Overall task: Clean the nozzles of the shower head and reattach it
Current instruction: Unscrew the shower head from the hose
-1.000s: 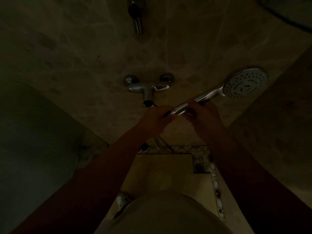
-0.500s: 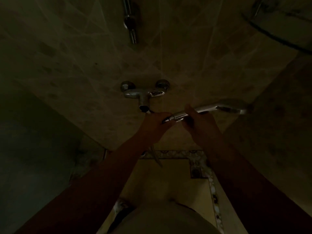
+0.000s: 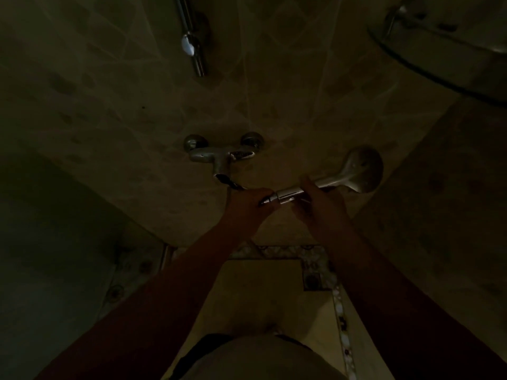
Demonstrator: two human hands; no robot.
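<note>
In the middle of the frame, the right hand [image 3: 319,207] holds the handle of the chrome round shower head [image 3: 359,171]; the left hand [image 3: 247,205] closes its fingers on the handle's end, below the chrome wall faucet [image 3: 219,156].

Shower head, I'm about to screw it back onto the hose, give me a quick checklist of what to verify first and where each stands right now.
1. Right hand has a firm grip on the handle of the shower head: ok.
2. Left hand is at the handle's threaded end: ok.
3. Hose leads from the faucet to the left hand: ok, though the hose nut is hidden.
4. Threads aligned straight: cannot tell, fingers cover the joint.
5. Nozzles clean: cannot tell, the spray face is turned away.
6. Lighting good enough to see the joint: not ok, the scene is very dark.
</note>
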